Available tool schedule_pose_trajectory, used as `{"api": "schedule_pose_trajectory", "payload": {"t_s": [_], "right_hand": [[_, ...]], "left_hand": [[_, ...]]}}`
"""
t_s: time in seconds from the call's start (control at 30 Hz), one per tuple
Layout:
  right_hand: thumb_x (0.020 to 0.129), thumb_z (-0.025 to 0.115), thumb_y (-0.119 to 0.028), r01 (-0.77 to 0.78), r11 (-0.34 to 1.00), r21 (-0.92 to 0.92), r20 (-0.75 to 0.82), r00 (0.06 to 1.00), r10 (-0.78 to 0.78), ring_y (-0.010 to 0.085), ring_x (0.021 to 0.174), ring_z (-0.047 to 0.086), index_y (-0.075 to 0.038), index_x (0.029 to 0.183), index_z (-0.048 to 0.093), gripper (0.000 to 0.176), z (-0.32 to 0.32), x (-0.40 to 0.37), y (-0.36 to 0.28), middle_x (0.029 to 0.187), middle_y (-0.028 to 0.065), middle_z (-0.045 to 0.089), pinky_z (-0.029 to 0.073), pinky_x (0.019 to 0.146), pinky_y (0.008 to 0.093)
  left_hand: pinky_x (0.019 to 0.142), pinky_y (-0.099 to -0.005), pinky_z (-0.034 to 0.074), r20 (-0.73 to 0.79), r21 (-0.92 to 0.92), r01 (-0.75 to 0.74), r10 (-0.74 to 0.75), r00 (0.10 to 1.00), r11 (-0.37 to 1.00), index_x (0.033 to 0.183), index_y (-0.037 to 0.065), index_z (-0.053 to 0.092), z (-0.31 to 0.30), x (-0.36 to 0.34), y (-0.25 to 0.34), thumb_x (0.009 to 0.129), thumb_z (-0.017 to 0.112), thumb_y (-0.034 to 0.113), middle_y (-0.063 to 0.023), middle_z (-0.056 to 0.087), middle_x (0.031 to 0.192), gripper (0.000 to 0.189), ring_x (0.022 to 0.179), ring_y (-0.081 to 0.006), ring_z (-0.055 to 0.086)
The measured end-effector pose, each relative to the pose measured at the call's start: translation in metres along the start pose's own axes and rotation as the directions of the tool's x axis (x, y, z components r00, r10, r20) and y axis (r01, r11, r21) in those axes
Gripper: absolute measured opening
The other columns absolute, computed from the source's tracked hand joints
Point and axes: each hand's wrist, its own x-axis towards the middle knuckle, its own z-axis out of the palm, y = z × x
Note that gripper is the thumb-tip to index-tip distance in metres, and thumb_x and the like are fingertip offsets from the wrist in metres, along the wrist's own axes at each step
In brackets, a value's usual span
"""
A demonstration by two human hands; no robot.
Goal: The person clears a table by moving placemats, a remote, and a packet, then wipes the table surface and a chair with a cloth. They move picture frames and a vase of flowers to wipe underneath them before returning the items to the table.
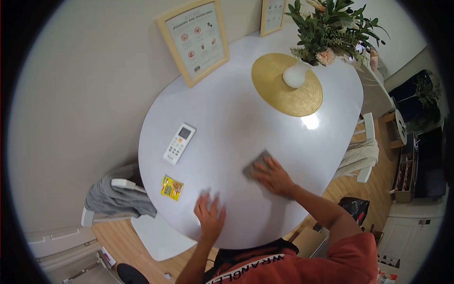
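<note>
My right hand (273, 177) presses a small grey cloth (253, 167) flat on the white table (217, 137), with its fingers over the cloth's right side. The cloth looks folded into a square. Near the table's front edge, my left hand (209, 216) is open with its fingers apart and slightly blurred; nothing is in it. To its left lies a small yellow packet (172, 188). A white remote control (179, 143) with a grey screen rests further back on the left side.
A white vase (296, 75) of flowers stands on a round gold placemat (269, 71) at the back. One framed sign (198, 40) leans by the wall, another (273, 16) stands beyond. Chairs draped with a grey cloth (116, 196) and a cream cloth (358, 157) flank the table.
</note>
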Motion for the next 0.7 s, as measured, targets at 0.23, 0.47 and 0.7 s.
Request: {"api": "schedule_pose_trajectory", "payload": {"t_s": [0.23,0.47,0.7], "right_hand": [[0.094,0.046,-0.029,-0.432,0.902,0.024,-0.488,0.782,0.387,0.0468,0.13,0.025,-0.017,0.137,0.04,0.045,0.003,0.23,0.105,0.144,0.0149,0.032,0.016,0.109,0.0552],[0.094,0.042,-0.026,-0.402,0.911,0.092,-0.444,0.802,0.399,0.044,0.135,0.02,-0.016,0.137,0.042,0.044,0.012,0.201,0.099,0.147,0.0146,0.029,0.009,0.112,0.0536],[0.092,0.044,-0.016,-0.399,0.896,0.192,-0.59,0.683,0.431,0.0422,0.126,0.037,-0.018,0.126,0.055,0.035,0.018,-0.051,0.126,0.135,0.0146,0.047,0.022,0.109,0.0504]], "left_hand": [[0.103,-0.0547,0.023,-0.02,0.139,0.322,-0.323,0.946,0.936,0.13,0.0,0.042,-0.008,-0.074,0.011,0.071,0.076,0.02,-0.0256,0.031,0.136,0.072,0.126,-0.0446,0.028],[0.091,-0.0445,0.04,-0.17,-0.054,0.742,-0.738,0.653,0.669,0.139,-0.004,0.025,0.006,-0.14,0.021,0.071,0.078,0.018,-0.024,0.034,0.126,0.089,0.108,-0.0366,0.044],[0.068,-0.0315,0.049,-0.095,-0.387,0.819,-0.902,0.421,0.423,0.132,-0.003,0.032,0.007,-0.15,0.023,0.074,0.073,0.004,-0.0153,0.044,0.106,0.071,0.085,-0.0206,0.05]]}}
